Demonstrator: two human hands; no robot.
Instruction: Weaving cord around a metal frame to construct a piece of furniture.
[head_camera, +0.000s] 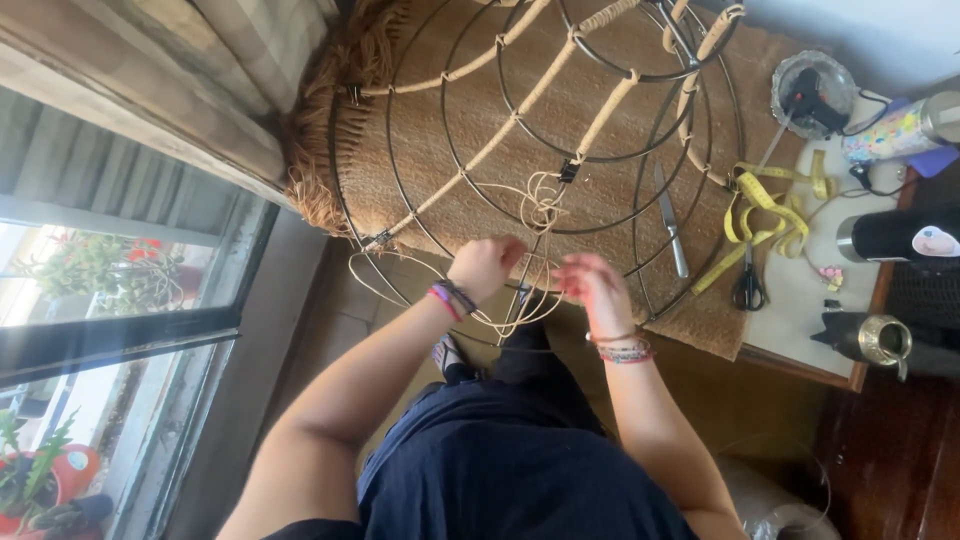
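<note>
In the head view, a large round wire frame (540, 150) is filling the upper middle of the frame, lying over a woven tan mat (620, 200) with a shaggy fringe at the upper left. Some of its spokes are wrapped in pale cane; the rest are showing bare dark wire. The left hand (487, 266) is sitting at the centre of the frame, fingers curled in on a strand of pale cane cord (540, 200), which is looping in a loose knot just above both hands and trailing in thin curves below the left wrist. The right hand (592, 285) is just beside it, slightly lower and blurred, fingers bent toward the same strand; I cannot tell whether it is pinching the cord or only touching it. Both wrists are wearing beaded bracelets.

To the right of the frame, a knife (671, 222) is lying on the mat. Further right, on a white table (800, 300), a yellow tape measure (770, 205) is lying coiled beside black-handled scissors (749, 285). 3 metal flasks are lying along the right edge. A window is taking up the left side.
</note>
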